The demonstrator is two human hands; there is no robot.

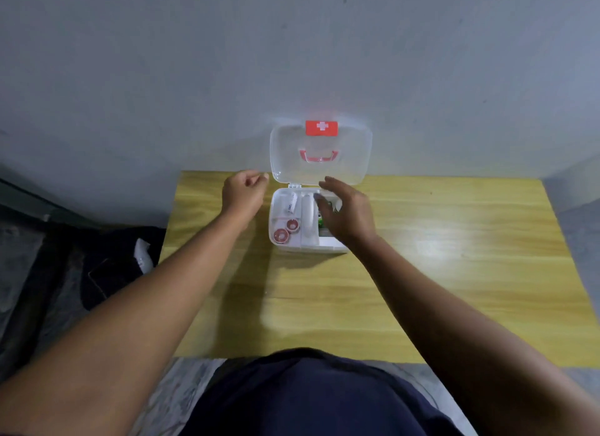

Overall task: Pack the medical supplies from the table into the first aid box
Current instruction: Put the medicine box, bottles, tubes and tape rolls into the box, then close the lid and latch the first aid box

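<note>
Here the right hand [349, 213] hovers over the right part of the first aid box [305, 223], its fingers [328, 184] spread loosely apart and slightly curved, palm down, holding nothing; whether they touch the box's contents below cannot be told, since the hand hides that compartment. The left hand [243, 193] hangs just left of the box near the lower left corner of the lid [319, 156], its fingers [259, 177] curled in toward the thumb in a loose pinch, and nothing shows between them. They lie very near the lid's edge; contact cannot be told.

The box sits open on the yellow wooden surface [454, 273] by the far edge, its clear lid upright against the grey wall [162, 78], with a red cross label [321, 127] and a red handle [319, 156]. Inside the left compartment lie two red-centred tape rolls [285, 231] and a small white bottle [291, 205]; a white divider [306, 214] runs down the middle. Something green [321, 223] peeks out beside the right palm.
</note>
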